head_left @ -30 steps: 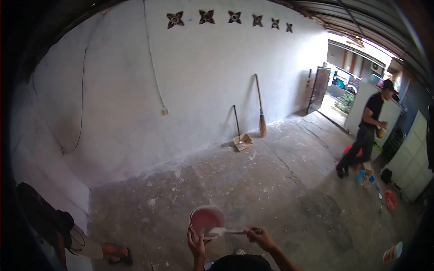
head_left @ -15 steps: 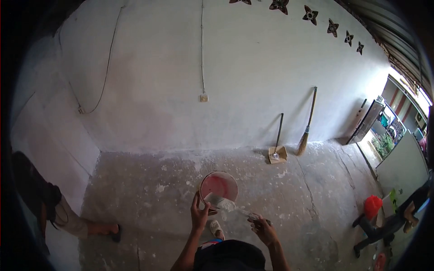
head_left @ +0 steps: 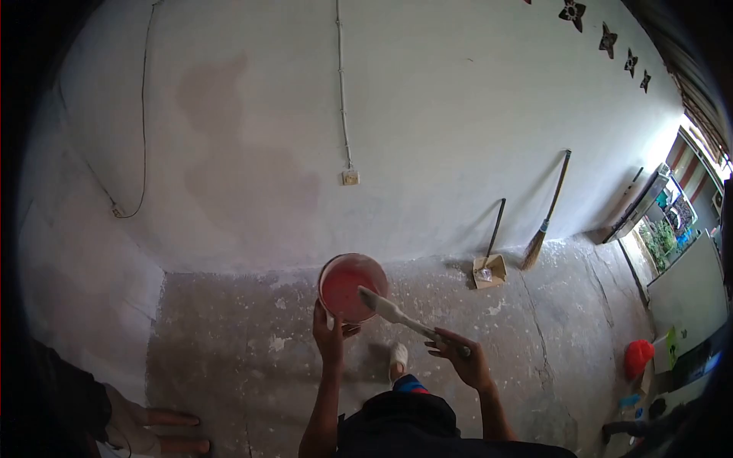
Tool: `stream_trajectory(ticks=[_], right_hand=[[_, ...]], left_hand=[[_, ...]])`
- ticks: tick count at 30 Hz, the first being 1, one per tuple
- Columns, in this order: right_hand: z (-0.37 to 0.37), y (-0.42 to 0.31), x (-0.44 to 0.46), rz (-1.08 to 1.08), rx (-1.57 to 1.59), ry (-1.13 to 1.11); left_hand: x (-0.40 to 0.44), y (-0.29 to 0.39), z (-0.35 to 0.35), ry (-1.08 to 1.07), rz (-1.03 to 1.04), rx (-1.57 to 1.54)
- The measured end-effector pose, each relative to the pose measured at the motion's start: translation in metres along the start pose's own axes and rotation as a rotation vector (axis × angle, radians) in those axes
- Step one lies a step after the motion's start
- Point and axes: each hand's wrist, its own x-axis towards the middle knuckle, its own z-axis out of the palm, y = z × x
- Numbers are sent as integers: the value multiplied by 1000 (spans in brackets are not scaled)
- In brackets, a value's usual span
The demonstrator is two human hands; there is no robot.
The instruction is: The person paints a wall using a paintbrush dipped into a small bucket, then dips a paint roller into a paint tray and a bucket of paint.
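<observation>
My left hand (head_left: 330,336) grips a round bucket (head_left: 328,263) by its near-left side, holding it above the floor. The bucket's inside looks reddish pink. My right hand (head_left: 466,359) is closed on the handle of a wide paintbrush (head_left: 389,309) with a pale, white-smeared neck. The brush is turned nearly edge-on, its greyish tip over the bucket's opening. What lies at the bottom of the bucket is hard to make out.
A long-handled dustpan (head_left: 489,272) and a broom (head_left: 536,248) lean on the white wall (head_left: 427,153), which carries a socket (head_left: 350,178). Bare legs of a person (head_left: 172,431) show at lower left. A red bag (head_left: 639,359) and another person (head_left: 657,427) are at right.
My view has shifted. The bucket has moved up and slightly left in view, and the brush has turned from flat to nearly edge-on. The person at right has moved lower in view.
</observation>
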Motion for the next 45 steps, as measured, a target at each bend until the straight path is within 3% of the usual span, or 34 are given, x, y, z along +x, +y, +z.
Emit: stream_trajectory(ticks=[4,7,9,13,15,17,23,25,28,31,33,36,41,43,45], right_hand=[[-4,5,96,-52,-323,-111],[0,-9,181,-35,-351,-133],[3,-24,236,-75,-345,-165],[2,-32,343,-177,-236,-256],[10,-71,392,-393,-518,-302],[19,-116,439,-400,-645,-377],[76,-220,549,-819,-802,-468],[96,-238,576,-787,-856,-509],[134,-280,617,-639,-857,-565],[166,-320,637,-697,-810,-528],[184,-350,657,-697,-973,-371],[184,-401,660,-770,-874,-317],[172,-474,610,-1395,-1158,-93],[208,-432,599,-1185,-1330,544],[216,-371,622,-1580,-1485,350]], left_hand=[[81,-14,7,43,23,-19],[154,-21,18,102,103,-86],[192,-13,27,174,-13,-118],[259,0,31,228,37,-123],[291,6,31,235,78,-113],[330,21,31,221,123,-108],[475,106,27,-12,127,-23],[519,125,18,-210,105,-17],[570,161,13,-311,46,-32],[596,181,6,-408,15,-4],[612,188,4,-496,-35,71],[614,167,-11,-544,-12,101],[600,110,-62,-564,-153,-7],[591,94,-75,-537,-211,-24],[579,82,-86,-521,-251,-25]])
